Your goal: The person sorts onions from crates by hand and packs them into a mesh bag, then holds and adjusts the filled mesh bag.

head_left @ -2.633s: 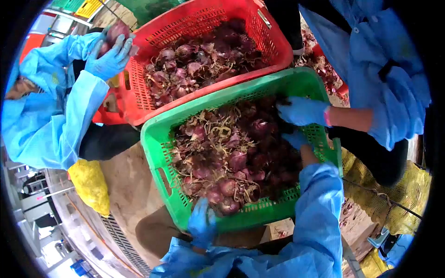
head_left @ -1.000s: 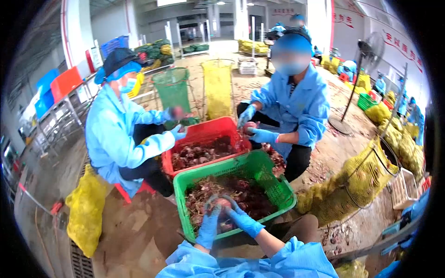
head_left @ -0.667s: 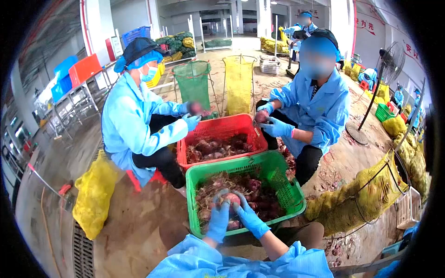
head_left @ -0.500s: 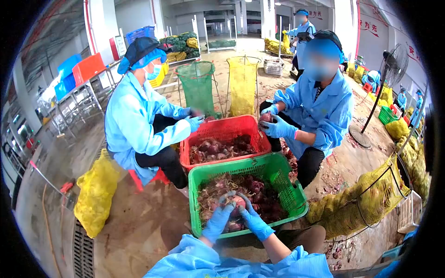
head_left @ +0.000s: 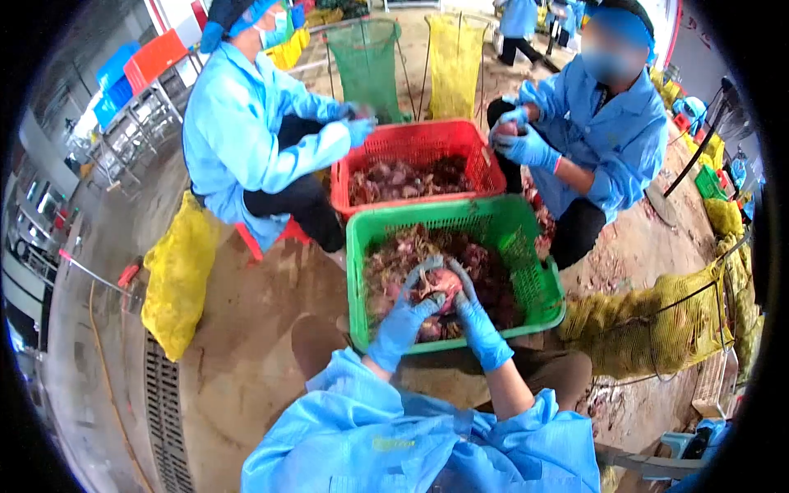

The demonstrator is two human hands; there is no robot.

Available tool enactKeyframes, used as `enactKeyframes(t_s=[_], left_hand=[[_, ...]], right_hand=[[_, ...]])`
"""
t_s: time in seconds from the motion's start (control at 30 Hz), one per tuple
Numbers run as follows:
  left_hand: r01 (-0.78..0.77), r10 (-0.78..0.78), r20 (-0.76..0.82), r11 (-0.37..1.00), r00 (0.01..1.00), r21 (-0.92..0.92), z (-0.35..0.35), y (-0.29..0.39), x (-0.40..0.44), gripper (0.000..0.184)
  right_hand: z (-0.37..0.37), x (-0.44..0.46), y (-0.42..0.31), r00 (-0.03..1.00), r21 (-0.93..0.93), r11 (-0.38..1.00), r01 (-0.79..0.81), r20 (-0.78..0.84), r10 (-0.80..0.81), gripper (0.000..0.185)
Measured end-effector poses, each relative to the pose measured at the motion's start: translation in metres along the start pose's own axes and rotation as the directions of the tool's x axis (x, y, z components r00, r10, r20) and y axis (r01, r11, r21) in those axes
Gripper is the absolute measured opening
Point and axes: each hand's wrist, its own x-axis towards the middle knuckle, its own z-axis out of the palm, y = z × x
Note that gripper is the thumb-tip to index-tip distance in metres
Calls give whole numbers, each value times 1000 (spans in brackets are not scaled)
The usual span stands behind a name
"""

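A red onion (head_left: pixel 439 284) with loose skin is cupped between my two blue-gloved hands, over the near part of a green basket (head_left: pixel 538 283). My left hand (head_left: pixel 408 308) is wrapped round its left side, the glove's fingertips darkened by dirt. On its right side my right hand (head_left: pixel 475 316) presses with closed fingers. Beneath them, the basket holds many red onions (head_left: pixel 485 267) mixed with dry peelings and roots. Part of the onion's underside is hidden by my fingers.
A red basket (head_left: pixel 394 144) of onions stands just behind the green one. Two co-workers sit left (head_left: pixel 255 135) and right (head_left: pixel 604 131), each handling an onion. Green (head_left: pixel 366 70) and yellow (head_left: pixel 454 66) net bags stand behind; filled yellow sacks (head_left: pixel 179 275) lie at the sides.
My view has tilted downward, so baskets and co-workers sit higher in the frame. The onion stays between my hands, its surface now turned differently and more exposed.
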Motion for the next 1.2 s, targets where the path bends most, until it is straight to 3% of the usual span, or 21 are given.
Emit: enactKeyframes(t_s=[0.03,0.07,0.13,0.37,0.43,0.47,0.53,0.57,0.6,0.63,0.67,0.7,0.73,0.77,0.87,0.9,1.0,1.03,1.17,1.2], left_hand=[[-99,93,63,991,994,92,-7,-8,2,50],[35,-28,79,996,996,-82,-7,-5,-1,50],[-101,125,148,982,981,-160,-10,-6,2,49],[-28,49,115,984,992,-175,-14,-14,-3,46],[-3,-1,-50,997,999,-76,-5,-13,-6,46],[1,-4,-49,997,999,-76,-6,-18,-5,46],[-141,142,-88,990,986,20,-10,-30,-2,43],[-110,128,-150,986,980,122,-9,-29,-4,43],[8,117,-283,915,952,404,-13,-38,-9,40],[-158,225,-97,876,970,456,-12,-35,1,37],[-138,225,-187,911,956,389,-3,-35,-3,35],[-86,162,-179,926,970,368,-5,-40,-2,35],[-137,168,-69,935,983,327,-18,-52,2,35],[-157,159,16,942,987,296,-18,-62,2,35],[87,-75,-109,990,991,114,-22,-70,-10,38],[25,3,-105,963,994,269,-12,-63,-10,42],[70,-37,-111,948,993,310,-6,-67,-3,42],[-43,42,9,940,999,337,-3,-67,4,45],[-85,75,45,955,996,286,36,-40,3,43],[-49,35,82,984,996,171,33,-43,12,43]], right_hand=[[-1,0,0,1000,37,999,18,18,-19,59],[-1,1,3,996,42,996,79,31,-80,59],[2,-2,0,998,75,995,59,16,-60,58],[-6,-1,14,999,-29,999,39,-26,-39,58],[-2,-2,10,999,-34,999,25,23,-24,59],[-1,-3,11,1000,-33,999,24,20,-23,59],[0,-4,14,1000,-44,999,-15,1,15,58],[-3,0,26,997,-80,994,75,-5,-76,57],[2,-2,22,996,-240,970,31,-79,-52,63],[-4,-1,31,993,-328,945,-3,-112,-36,57],[-23,10,81,985,-453,888,81,-97,-140,53],[-16,5,70,987,-286,957,39,-139,-82,56],[-6,-1,62,978,-75,995,62,-196,-75,55],[-3,-5,58,967,-13,998,54,-250,-55,57],[-4,-17,61,955,112,994,9,-296,25,58],[-8,-16,68,951,112,994,18,-310,18,58],[-14,-15,77,920,89,988,123,-383,-80,56],[-16,-17,76,919,100,987,127,-387,-79,54],[-35,-17,74,900,132,981,142,-430,-73,46],[-36,-13,74,896,136,975,174,-432,-100,43]])
